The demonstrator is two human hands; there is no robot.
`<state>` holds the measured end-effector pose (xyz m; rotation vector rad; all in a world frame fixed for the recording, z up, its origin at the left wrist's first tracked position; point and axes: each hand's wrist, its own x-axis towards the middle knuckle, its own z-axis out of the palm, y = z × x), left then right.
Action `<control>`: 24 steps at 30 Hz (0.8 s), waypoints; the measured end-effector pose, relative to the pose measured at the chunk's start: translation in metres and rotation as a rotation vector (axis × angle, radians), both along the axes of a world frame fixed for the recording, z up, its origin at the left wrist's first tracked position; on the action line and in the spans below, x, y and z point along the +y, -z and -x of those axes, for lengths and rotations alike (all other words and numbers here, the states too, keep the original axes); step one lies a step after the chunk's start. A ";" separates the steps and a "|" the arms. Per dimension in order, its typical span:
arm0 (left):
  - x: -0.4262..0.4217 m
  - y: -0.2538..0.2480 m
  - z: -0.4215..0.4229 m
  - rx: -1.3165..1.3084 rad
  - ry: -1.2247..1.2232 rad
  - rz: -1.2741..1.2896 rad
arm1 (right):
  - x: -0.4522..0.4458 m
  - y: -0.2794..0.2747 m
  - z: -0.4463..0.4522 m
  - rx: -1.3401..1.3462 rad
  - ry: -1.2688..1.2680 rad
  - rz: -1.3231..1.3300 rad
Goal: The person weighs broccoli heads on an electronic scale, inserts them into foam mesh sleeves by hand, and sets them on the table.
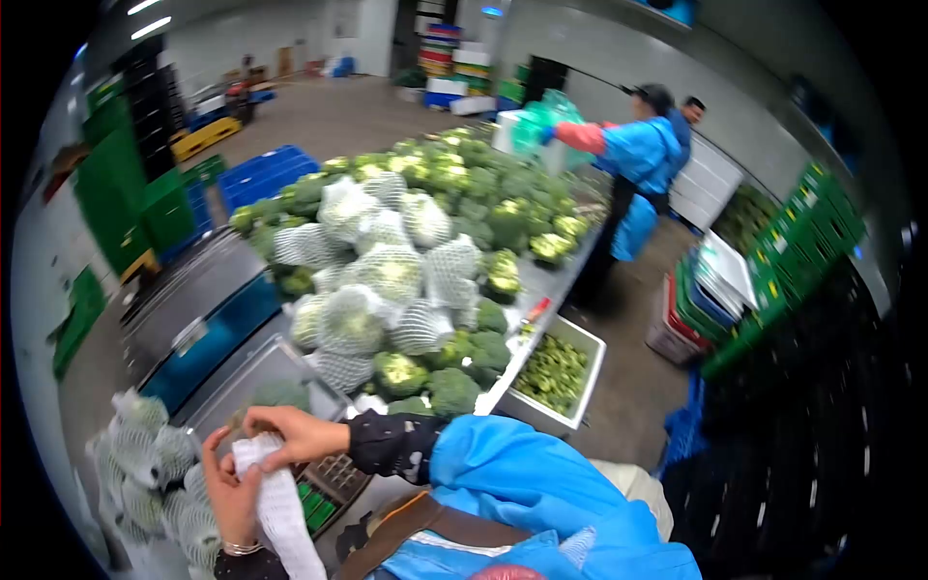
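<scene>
Head view: a white foam net sleeve (282, 517) is held at lower left, near the body, by both bare hands. Its long axis is run from the gripped upper end down and slightly right, to the bottom edge of view; the upper end is pointed away from the body. Grip: sleeve is pinched between thumb and fingers by the right hand (298, 435); left hand (230, 498) is half-curled, thumb laid against the sleeve, far fingers partly hidden.

Desk (541, 282) is loaded with bare broccoli (507, 224) and netted heads (387, 271); more netted heads (135, 454) are heaped left of the hands. A white tub (592, 382) of green pieces is set beside the desk. Green crates (802, 242) are stacked at right; a green bag (546, 121) is handled by a blue-clad co-worker (633, 145) at the far end.

Sleeve: finely meshed, narrow, flattened.
</scene>
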<state>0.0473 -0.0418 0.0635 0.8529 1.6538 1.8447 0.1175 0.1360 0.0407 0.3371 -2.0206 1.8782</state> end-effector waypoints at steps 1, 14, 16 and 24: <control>0.013 0.004 0.005 0.059 0.018 -0.018 | 0.013 0.004 0.000 -0.007 0.037 -0.045; 0.091 0.001 0.005 -0.591 -0.111 -0.316 | 0.065 0.036 -0.034 -0.196 -0.584 1.005; 0.074 0.010 0.014 -0.851 -0.057 -0.307 | 0.053 0.051 -0.043 0.040 -0.621 0.650; 0.031 0.069 -0.057 -0.937 0.140 0.020 | 0.054 0.032 -0.073 -0.458 -0.594 1.183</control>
